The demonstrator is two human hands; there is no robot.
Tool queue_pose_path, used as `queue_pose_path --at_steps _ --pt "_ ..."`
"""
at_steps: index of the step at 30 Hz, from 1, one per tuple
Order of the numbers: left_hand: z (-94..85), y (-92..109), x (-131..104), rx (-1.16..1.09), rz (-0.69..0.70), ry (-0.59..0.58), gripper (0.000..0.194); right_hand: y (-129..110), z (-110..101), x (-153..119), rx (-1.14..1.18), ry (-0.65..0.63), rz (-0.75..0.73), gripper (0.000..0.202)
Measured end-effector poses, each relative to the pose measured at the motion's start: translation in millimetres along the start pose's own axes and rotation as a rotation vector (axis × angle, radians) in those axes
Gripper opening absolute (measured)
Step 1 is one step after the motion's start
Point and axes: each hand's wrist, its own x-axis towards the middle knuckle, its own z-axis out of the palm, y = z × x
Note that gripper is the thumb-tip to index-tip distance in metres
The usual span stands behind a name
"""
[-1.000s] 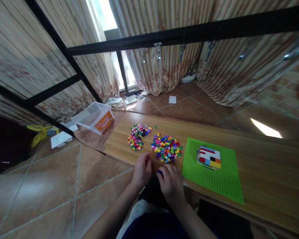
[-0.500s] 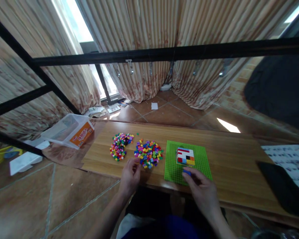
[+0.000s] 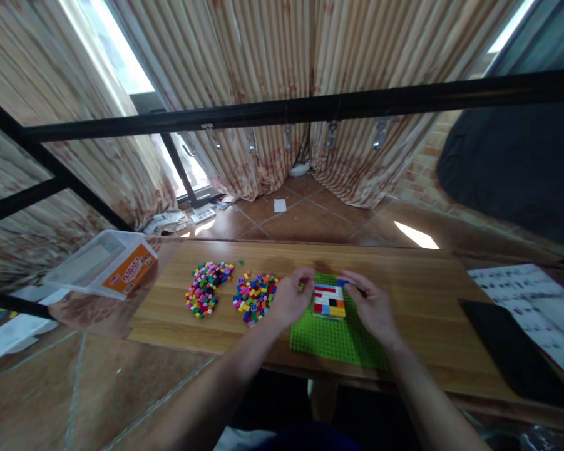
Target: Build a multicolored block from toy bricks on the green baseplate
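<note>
A low, square build of red, white, yellow, black and blue bricks [image 3: 329,302] sits on the green baseplate [image 3: 331,341]. At its far right corner, my right hand [image 3: 370,305] pinches a blue brick [image 3: 342,282]; whether the brick touches the build I cannot tell. My left hand [image 3: 293,295] is closed beside the build's left edge, over the baseplate's far left part. A speck of yellow-green shows between its fingers, too small to name. Left of that hand lies a pile of loose colored bricks [image 3: 254,297], partly covered by it.
A second brick pile [image 3: 206,288] lies farther left on the wooden table [image 3: 417,313]. Beyond the table's left end stands a clear plastic box [image 3: 82,269] with an orange label. A black mat [image 3: 511,351] and a printed sheet [image 3: 530,300] are at the right. A black rail [image 3: 282,113] crosses ahead.
My left hand has moved right, from the brick pile to the build. My right hand has carried the blue brick from the build's near side to its far right corner. The view has shifted slightly.
</note>
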Motion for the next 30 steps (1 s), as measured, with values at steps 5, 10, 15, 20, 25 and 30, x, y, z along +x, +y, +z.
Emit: queue_pose_path --at_steps 5,10,15,20,25,30 --pt "28.6 -16 25 -0.113 -0.076 -0.025 0.019 11 3 1 0.049 -0.083 0.042 0.038" --pt "42.6 -22 30 -0.174 -0.115 -0.085 0.018 13 1 0 0.097 -0.092 0.072 0.039" --pt "43.5 -25 31 -0.169 -0.143 -0.105 0.020 6 -3 1 -0.008 -0.131 0.039 0.042" --pt "45.6 -28 31 -0.188 -0.193 -0.105 0.018 1 -7 4 -0.128 -0.169 0.019 0.048" --pt "48.0 -24 30 -0.261 -0.237 -0.074 0.019 2 -8 3 -0.074 -0.153 0.059 0.051" --pt "45.2 -16 27 -0.307 -0.217 -0.104 0.012 2 -2 0 0.178 -0.029 0.199 0.048"
